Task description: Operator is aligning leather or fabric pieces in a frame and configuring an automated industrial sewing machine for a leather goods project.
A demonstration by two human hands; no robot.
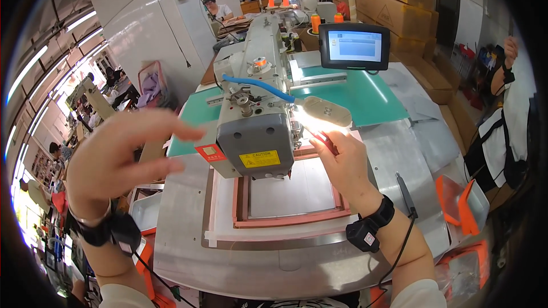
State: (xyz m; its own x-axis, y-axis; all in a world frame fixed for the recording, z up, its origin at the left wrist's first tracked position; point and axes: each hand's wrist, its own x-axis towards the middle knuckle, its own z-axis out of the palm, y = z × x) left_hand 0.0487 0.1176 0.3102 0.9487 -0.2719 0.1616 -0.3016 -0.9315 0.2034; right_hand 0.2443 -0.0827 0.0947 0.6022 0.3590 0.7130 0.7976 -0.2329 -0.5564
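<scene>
My left hand [123, 162] is raised left of the sewing machine head [254, 140], thumb and fingers apart with nothing between them. Beside the head's right side, my right hand [345, 165] pinches a thin red object [326, 136], partly hidden by fingers and glare, near the needle area. Just above it hangs a lit lamp [325, 111] near a blue flexible tube [257, 84]. Below the head a pink rectangular frame [294, 217] lies around a pale inner area on the metal bed [182, 256]. A dark tool with a cord [405, 194] lies to the right.
Behind are green plates [377, 100], a screen [355, 47] and thread cones [315, 23]. Orange-edged trays [468, 222] sit at the lower right. Cardboard boxes [405, 14] stand at the back right. Co-workers [217, 11] work behind and to the left; another person's hand [511, 51] shows at the far right.
</scene>
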